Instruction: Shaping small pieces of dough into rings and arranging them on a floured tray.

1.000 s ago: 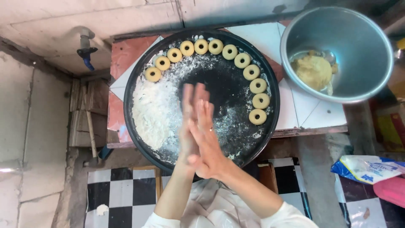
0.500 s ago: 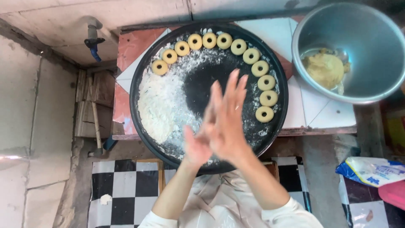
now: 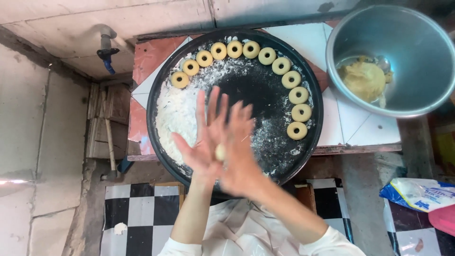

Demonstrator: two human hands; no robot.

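**Dough ball pressed between your two palms**

Your left hand [image 3: 199, 142] and your right hand [image 3: 239, 151] were pressed together, palm against palm, with the fingers stretched out and spread. Between the palms sat a small pale dough ball [image 3: 220, 152], and only a little of it showed at the gap. Both hands were blurred, so the exact finger positions I cannot tell.

The hands hovered over the near part of a round black tray [image 3: 163, 156], which stood on the tiled table [image 3: 350, 128]. A heap of white flour [image 3: 177, 111] lay on the left side of the tray, just beyond your left fingers. Along the far and right rim lay a curved row of dough rings [image 3: 289, 79], ten in all, each close beside the next.

To the right of the tray stood a metal bowl [image 3: 417, 42] with a lump of yellow dough [image 3: 364, 79] inside.
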